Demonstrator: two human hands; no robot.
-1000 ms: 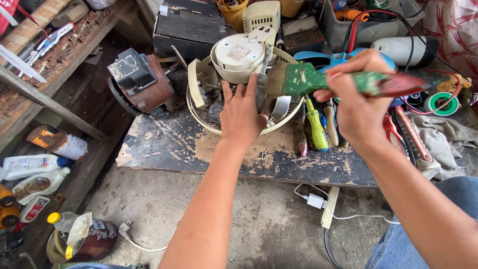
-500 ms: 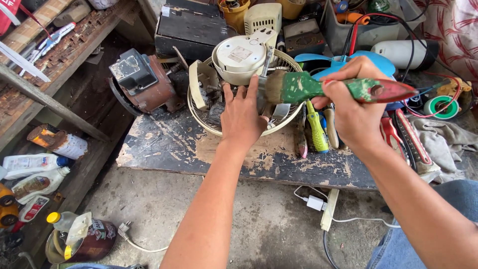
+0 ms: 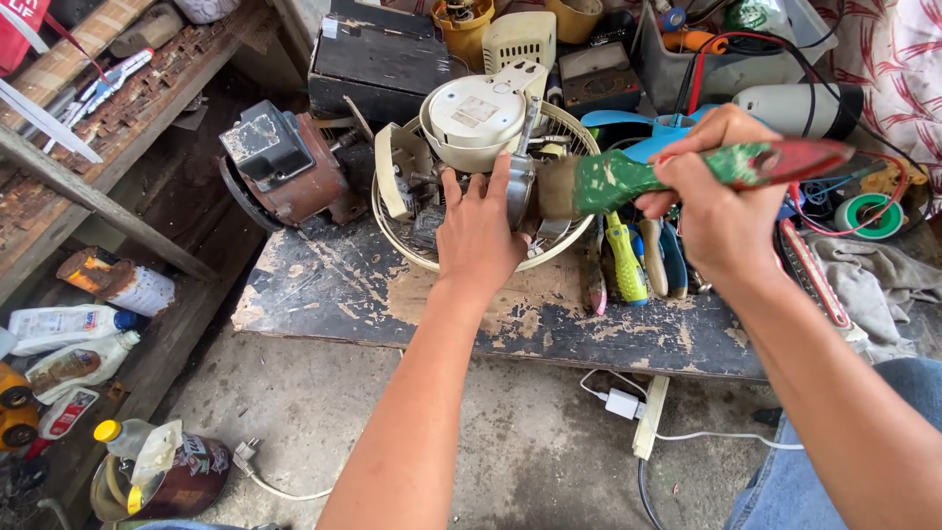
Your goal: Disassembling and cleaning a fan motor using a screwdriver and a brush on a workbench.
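My left hand (image 3: 479,234) rests flat, fingers spread, on a cream fan assembly (image 3: 478,116) lying in its round wire guard (image 3: 412,250) on a worn dark workbench (image 3: 334,294). My right hand (image 3: 714,201) grips a paintbrush (image 3: 677,169) with a green-smeared ferrule and a red handle, held level. The bristles of the brush point left, next to my left hand's fingertips and against the fan's metal part.
An old rusty motor (image 3: 280,162) sits left of the fan. A yellow-handled screwdriver (image 3: 624,263), pliers and wires lie right of the guard. A dark box (image 3: 378,64) stands behind. Bottles (image 3: 69,329) and a tin (image 3: 182,471) stand on the floor left; a white plug (image 3: 622,402) hangs below.
The brush has moved left, so its bristles now lie next to my left hand. My left hand has stayed on the fan.
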